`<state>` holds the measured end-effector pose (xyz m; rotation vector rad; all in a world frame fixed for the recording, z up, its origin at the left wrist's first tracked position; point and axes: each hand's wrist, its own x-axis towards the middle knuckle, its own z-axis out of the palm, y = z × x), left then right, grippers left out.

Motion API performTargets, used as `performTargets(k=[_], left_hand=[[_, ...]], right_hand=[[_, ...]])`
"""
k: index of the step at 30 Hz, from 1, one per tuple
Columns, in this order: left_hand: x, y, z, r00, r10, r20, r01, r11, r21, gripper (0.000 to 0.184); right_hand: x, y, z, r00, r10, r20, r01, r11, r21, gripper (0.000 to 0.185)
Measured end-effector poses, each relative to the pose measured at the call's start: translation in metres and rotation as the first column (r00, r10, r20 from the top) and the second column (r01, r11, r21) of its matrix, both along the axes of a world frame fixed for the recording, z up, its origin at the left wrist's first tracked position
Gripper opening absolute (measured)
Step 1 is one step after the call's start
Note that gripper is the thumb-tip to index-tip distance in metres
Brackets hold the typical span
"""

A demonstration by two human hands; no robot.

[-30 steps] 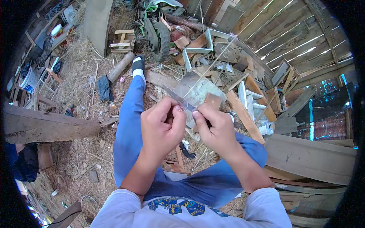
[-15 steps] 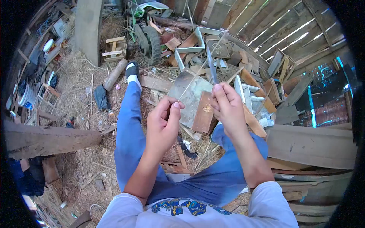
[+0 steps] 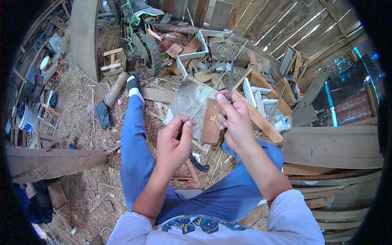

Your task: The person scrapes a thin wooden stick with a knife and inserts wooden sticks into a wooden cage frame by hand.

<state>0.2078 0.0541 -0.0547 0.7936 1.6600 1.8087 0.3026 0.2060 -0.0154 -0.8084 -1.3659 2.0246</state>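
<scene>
On my feed, the left hand pinches a thin stick between thumb and forefinger, one end at the fingertips and the length slanting forward and right, out of the grip. I see the right hand wrapped around the base of a knife, blade pointing away; beyond the hands, a brown board overlaps a grey sheet

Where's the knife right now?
In the head view, the knife is right of centre in the upper half, held in the right hand, blade pointing up the picture, above and right of the brown board.
</scene>
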Motion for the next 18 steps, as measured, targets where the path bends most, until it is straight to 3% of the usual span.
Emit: performTargets(k=[2, 6, 8, 15, 17, 18], left_hand=[[0.004, 0.002, 0.001, 0.999, -0.007, -0.053, 0.004, 0.999, -0.050, 0.014], [0.014, 0.008, 0.003, 0.996, -0.033, -0.088, 0.025, 0.996, -0.088, 0.013], [0.020, 0.015, 0.002, 0.985, 0.059, -0.162, -0.056, 0.998, 0.024, 0.008], [0.011, 0.013, 0.013, 0.963, -0.060, -0.263, 0.033, 0.994, -0.107, 0.018], [0.004, 0.015, 0.007, 0.978, 0.057, -0.202, -0.052, 0.998, 0.032, 0.025], [-0.001, 0.011, 0.014, 0.989, 0.044, -0.143, -0.047, 0.999, -0.013, 0.024]], right_hand=[[0.001, -0.001, 0.002, 0.998, 0.000, -0.062, -0.010, 0.986, -0.165, 0.017], [0.003, 0.000, 0.004, 0.990, 0.035, -0.136, -0.060, 0.981, -0.183, 0.018], [0.004, 0.000, 0.007, 0.990, 0.022, -0.140, -0.050, 0.977, -0.206, 0.018], [0.013, 0.002, 0.009, 0.988, 0.047, -0.148, -0.065, 0.991, -0.116, 0.013], [0.016, -0.001, 0.014, 0.993, 0.063, -0.104, -0.071, 0.994, -0.078, 0.013], [0.018, -0.001, 0.015, 0.992, 0.066, -0.104, -0.075, 0.994, -0.082, 0.013]])
